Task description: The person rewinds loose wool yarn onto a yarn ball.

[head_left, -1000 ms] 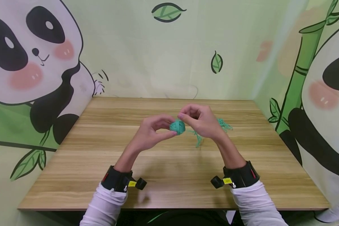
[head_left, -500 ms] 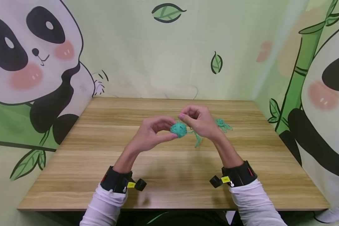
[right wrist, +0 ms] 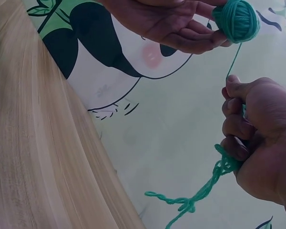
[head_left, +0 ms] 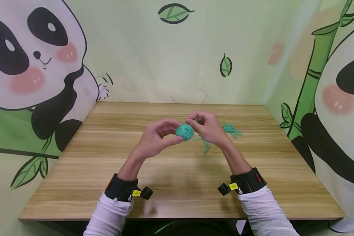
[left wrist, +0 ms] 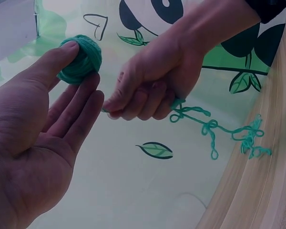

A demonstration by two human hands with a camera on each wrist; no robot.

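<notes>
A small ball of teal yarn (head_left: 184,132) is held above the table between the thumb and fingers of my left hand (head_left: 157,137). To its right, my right hand (head_left: 207,128) pinches the strand of yarn (right wrist: 233,61), which runs taut from the ball in the right wrist view. The other right fingers are curled, and looped, kinked yarn (left wrist: 210,125) trails out below them. Past the right hand, a loose tangle of the same yarn (head_left: 232,130) lies on the table.
The wood-grain table (head_left: 177,183) spans the space beneath both hands. Behind it hangs a pale green backdrop (head_left: 129,59) printed with pandas, leaves and bamboo. Each wrist wears a black strap with a small camera (head_left: 147,193).
The yarn ball shifts and turns slightly in the left fingers, first a little right and down, then back left. The right hand stays close by, still pinching the strand.
</notes>
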